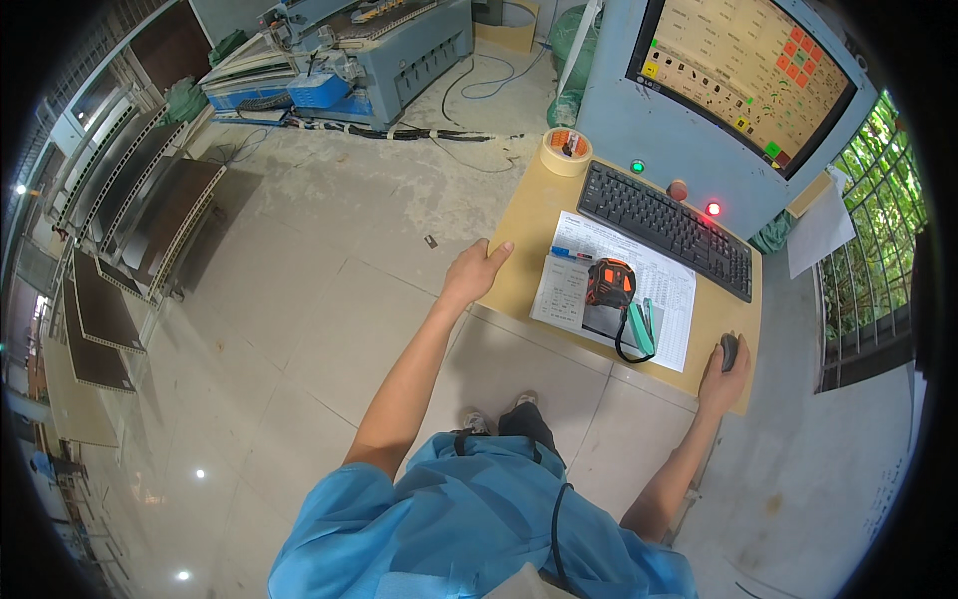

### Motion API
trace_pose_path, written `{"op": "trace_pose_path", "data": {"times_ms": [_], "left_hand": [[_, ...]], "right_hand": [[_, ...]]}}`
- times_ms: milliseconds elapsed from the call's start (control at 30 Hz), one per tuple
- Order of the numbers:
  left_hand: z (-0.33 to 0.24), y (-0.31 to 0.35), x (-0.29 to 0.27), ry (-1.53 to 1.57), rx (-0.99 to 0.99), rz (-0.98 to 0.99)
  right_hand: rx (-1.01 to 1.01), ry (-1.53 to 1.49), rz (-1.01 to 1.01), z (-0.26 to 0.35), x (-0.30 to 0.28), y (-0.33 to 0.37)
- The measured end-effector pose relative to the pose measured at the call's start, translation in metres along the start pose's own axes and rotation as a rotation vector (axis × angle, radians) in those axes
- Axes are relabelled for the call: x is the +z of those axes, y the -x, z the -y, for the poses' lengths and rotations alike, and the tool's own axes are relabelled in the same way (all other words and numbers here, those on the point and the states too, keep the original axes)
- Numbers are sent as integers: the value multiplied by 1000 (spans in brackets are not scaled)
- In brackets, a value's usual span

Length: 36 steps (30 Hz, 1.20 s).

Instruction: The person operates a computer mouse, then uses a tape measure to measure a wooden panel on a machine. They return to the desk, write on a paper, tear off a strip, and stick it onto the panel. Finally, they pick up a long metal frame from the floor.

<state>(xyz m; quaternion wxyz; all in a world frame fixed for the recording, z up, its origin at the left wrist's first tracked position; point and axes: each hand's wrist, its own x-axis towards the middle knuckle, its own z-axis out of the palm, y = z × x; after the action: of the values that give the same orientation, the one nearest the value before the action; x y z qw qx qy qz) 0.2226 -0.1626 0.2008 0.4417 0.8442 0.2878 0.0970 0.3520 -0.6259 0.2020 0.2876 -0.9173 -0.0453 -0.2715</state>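
My left hand [475, 273] is closed round the left front edge of a tan wooden shelf [521, 222], thumb resting near the top side. At the shelf's right front corner my right hand [722, 382] covers the rear of a dark computer mouse [729, 351]. Between the hands lie printed sheets [679, 326] with a small handwritten page [560, 292], a blue marker [572, 254], an orange-and-black tape measure [611, 284] with a black strap, and a green utility knife [641, 327]. Behind them sits a black keyboard [667, 228].
A roll of tape [567, 152] stands at the shelf's back left. The blue-grey cabinet has a lit screen [743, 75], a green button and a red lamp [713, 209]. Far left are a blue machine [399, 65] and racks of dark panels [185, 215]; a barred window [870, 250] is right.
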Motion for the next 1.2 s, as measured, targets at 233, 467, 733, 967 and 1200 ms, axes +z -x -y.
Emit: {"op": "trace_pose_path", "data": {"times_ms": [233,467,733,967,1200], "left_hand": [[-1,0,0,2,-12,4],[2,-2,1,11,-16,9],[0,0,0,10,-33,3],[4,-4,2,-6,-23,16],[3,-2,2,5,-27,12]], "right_hand": [[-7,-20,-3,0,0,0],[-13,-20,-7,-2,1,0],[-19,-9,-14,-3,2,0],[-16,-3,-7,-3,1,0],[-2,-5,-1,-3,1,0]]}}
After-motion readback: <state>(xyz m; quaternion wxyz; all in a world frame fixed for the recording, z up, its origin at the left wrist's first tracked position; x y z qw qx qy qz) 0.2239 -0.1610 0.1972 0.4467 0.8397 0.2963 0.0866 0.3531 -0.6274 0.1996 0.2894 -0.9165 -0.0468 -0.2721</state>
